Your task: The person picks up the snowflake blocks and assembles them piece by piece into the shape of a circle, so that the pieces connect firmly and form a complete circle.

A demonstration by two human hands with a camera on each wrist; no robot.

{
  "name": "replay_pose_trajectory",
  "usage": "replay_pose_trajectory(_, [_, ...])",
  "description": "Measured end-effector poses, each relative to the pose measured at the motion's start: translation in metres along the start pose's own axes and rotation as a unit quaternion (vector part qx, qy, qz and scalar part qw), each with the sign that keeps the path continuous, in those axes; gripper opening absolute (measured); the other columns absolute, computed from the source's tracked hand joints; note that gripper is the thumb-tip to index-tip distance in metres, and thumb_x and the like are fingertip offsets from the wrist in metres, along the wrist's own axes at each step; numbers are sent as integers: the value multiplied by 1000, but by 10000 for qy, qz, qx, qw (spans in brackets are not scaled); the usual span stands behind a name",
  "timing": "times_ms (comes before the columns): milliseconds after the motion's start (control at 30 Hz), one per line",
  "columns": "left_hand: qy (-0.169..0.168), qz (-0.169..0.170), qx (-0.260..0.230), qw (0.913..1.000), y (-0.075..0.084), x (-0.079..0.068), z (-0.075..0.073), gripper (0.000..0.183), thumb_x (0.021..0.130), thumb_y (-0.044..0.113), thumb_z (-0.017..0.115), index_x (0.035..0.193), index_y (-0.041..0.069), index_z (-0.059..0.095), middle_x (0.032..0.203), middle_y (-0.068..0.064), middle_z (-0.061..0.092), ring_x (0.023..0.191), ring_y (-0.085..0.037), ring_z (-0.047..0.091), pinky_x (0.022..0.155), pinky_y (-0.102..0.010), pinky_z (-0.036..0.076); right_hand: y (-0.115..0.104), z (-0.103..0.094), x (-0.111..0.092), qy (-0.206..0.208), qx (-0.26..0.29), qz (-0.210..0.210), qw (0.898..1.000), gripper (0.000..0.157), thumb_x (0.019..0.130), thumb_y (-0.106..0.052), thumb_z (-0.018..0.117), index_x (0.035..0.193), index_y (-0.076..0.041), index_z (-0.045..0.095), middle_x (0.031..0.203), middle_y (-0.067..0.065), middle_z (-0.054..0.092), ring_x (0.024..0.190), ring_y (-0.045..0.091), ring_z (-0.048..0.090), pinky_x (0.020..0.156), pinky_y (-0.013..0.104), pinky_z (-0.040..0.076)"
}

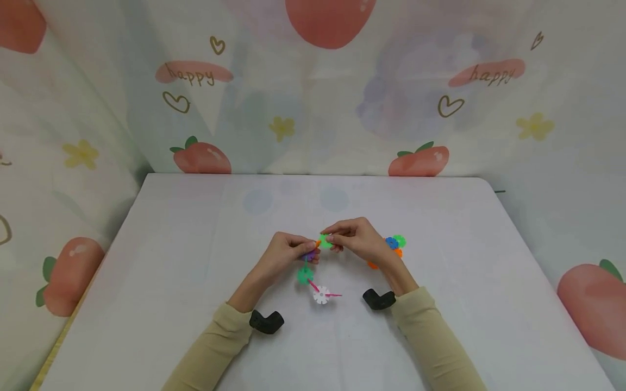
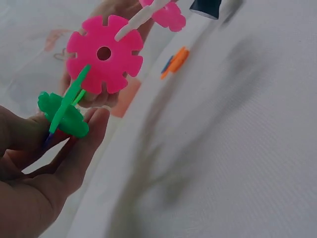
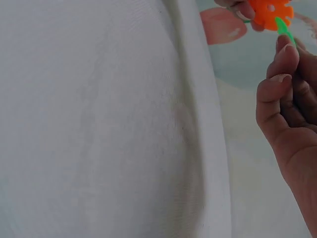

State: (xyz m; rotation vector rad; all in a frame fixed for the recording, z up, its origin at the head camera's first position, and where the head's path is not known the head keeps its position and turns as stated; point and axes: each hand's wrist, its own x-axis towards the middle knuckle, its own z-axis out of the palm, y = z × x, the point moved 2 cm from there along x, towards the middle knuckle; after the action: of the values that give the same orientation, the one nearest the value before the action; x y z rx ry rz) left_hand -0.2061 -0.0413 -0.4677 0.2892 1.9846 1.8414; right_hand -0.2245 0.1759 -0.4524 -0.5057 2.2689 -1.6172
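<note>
Above the white table, my left hand (image 1: 288, 251) pinches a purple notched disc (image 1: 309, 255) in a chain of snowflake-shaped plastic discs. Below it hang a green disc (image 1: 305, 275), a pink disc (image 2: 104, 52) and a white disc (image 1: 321, 295), with another pink disc (image 1: 335, 295) at the end, edge-on to the head view. An orange disc (image 3: 271, 14) projects from the upper end of the chain. Between thumb and fingers, my right hand (image 1: 359, 238) holds a light green disc (image 1: 325, 241) against the orange one's edge; my fingers partly cover this joint.
Beside my right wrist lie a blue disc (image 1: 392, 243), a light green one (image 1: 400, 240) and orange ones (image 1: 373, 265), partly behind the forearm. Black wrist cameras (image 1: 266, 322) sit at both cuffs. A printed cloth (image 1: 313, 98) stands behind the table (image 1: 195, 228).
</note>
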Motion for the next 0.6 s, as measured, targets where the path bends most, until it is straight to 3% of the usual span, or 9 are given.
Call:
replay_pose_trajectory(167, [-170, -13, 148, 9997, -1, 0, 3, 26, 100, 13, 68, 112, -9, 75, 91, -20, 78, 83, -22, 79, 90, -34, 61, 2, 0, 2, -205, -197, -89, 9996, 18, 101, -9, 66, 112, -2, 77, 100, 13, 77, 73, 27, 67, 72, 35, 60])
replay_pose_trajectory(333, [-145, -38, 84, 9999, 3, -1, 3, 28, 99, 17, 70, 115, -5, 75, 96, -15, 79, 87, -19, 78, 89, -32, 61, 1, -1, 1, 252, 19, 245, 9994, 18, 99, -15, 69, 112, -3, 75, 86, 11, 76, 70, 22, 66, 72, 36, 58])
replay_pose_trajectory(433, [-357, -163, 6, 9992, 4, -1, 2, 33, 99, 24, 71, 118, -3, 74, 101, -14, 79, 90, -18, 76, 89, -34, 61, -1, 0, 1, 437, 160, 446, 9979, 19, 98, -19, 72, 107, -3, 74, 79, 7, 74, 69, 18, 64, 72, 36, 56])
replay_pose_trajectory(600, [-594, -323, 106, 9977, 3, -1, 1, 38, 102, 35, 64, 113, 0, 76, 106, -11, 79, 94, -19, 75, 91, -34, 60, -7, 5, 2, 240, 187, 505, 9983, 15, 97, -18, 73, 100, -4, 74, 78, 7, 74, 70, 25, 65, 69, 35, 56])
